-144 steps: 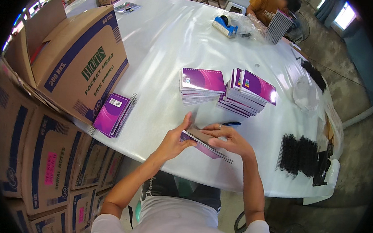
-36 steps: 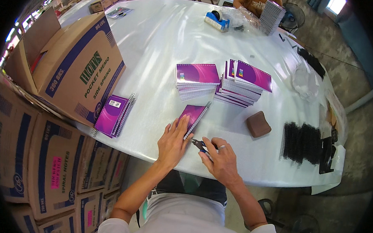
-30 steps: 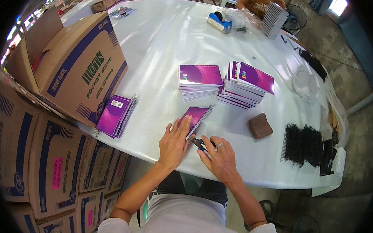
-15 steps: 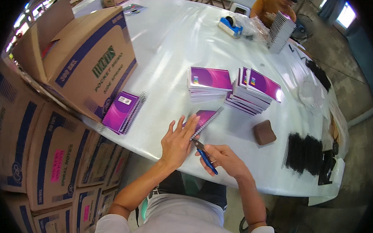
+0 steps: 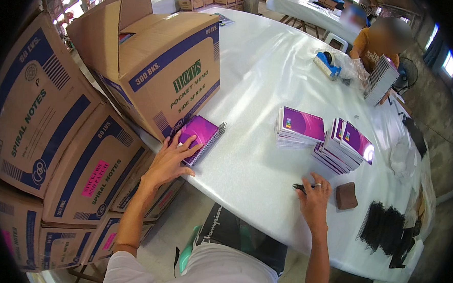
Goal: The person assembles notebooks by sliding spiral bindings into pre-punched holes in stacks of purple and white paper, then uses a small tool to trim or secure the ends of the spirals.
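Observation:
My left hand (image 5: pixel 170 160) lies with its fingers spread on a small pile of purple spiral notebooks (image 5: pixel 201 131) at the table's left edge, against a big carton. Some of the pile is covered by the fingers. Above the table's middle, my right hand (image 5: pixel 314 192) is closed round cutting pliers; only the dark tip of the pliers (image 5: pixel 299 187) shows, and the handles are hidden in the palm. Two stacks of purple notebooks stand beyond that hand: a left stack (image 5: pixel 301 126) and a right stack (image 5: pixel 343 147). Just right of the hand sits a brown block (image 5: pixel 346 195).
An open carton (image 5: pixel 174 62) stands at the left, with more cartons (image 5: pixel 86 170) piled below it. Black spiral coils (image 5: pixel 383 226) lie at the right. Far off are a blue tape dispenser (image 5: pixel 327 65), clear plastic and a person (image 5: pixel 364 46) behind upright spiral-bound books (image 5: pixel 382 80).
My left hand has gone left from the table's middle to the pile by the carton. The notebook being clipped is gone from the middle. My right hand has moved right with the pliers.

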Tool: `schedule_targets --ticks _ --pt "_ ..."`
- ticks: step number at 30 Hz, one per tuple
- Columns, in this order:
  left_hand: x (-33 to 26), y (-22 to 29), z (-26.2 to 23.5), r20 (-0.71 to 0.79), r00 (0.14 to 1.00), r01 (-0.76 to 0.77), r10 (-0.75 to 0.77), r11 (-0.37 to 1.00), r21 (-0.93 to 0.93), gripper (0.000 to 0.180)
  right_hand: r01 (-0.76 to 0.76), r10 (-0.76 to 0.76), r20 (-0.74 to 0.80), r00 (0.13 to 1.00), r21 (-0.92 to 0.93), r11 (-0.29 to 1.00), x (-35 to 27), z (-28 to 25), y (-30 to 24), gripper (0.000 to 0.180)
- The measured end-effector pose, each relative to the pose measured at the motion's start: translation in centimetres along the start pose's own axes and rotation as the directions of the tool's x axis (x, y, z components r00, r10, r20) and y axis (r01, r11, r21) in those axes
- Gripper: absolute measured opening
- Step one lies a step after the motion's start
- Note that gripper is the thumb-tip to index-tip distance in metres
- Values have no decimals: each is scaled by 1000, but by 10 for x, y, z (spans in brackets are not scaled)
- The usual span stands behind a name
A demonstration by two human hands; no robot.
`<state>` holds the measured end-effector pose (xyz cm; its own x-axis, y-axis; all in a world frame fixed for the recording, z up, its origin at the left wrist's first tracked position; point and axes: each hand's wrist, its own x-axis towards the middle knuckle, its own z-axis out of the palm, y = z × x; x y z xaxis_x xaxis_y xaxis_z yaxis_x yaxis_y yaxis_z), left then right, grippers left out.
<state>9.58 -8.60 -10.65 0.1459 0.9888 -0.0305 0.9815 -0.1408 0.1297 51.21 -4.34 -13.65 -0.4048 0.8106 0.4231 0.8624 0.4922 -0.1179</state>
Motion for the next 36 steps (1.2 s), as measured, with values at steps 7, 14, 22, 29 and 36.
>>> schedule_targets --ticks 7,14,22,29,36 --pt "16 36 -8 -250 967 -94 53 984 -154 80 194 -134 -354 926 139 971 93 4 -9 25" --pt "67 121 29 -234 972 -230 28 338 -913 61 270 -251 -297 921 25 962 136 30 5 28" --pt "104 144 42 183 940 319 287 -557 -767 51 388 -333 -278 901 172 906 44 -10 -44 34" --pt "63 162 51 -62 903 -13 424 -116 -993 66 -306 441 190 877 929 207 -31 -10 -19 40" --pt "50 179 58 -292 936 -350 198 417 -839 88 -360 363 305 881 928 94 -55 20 -35 25"
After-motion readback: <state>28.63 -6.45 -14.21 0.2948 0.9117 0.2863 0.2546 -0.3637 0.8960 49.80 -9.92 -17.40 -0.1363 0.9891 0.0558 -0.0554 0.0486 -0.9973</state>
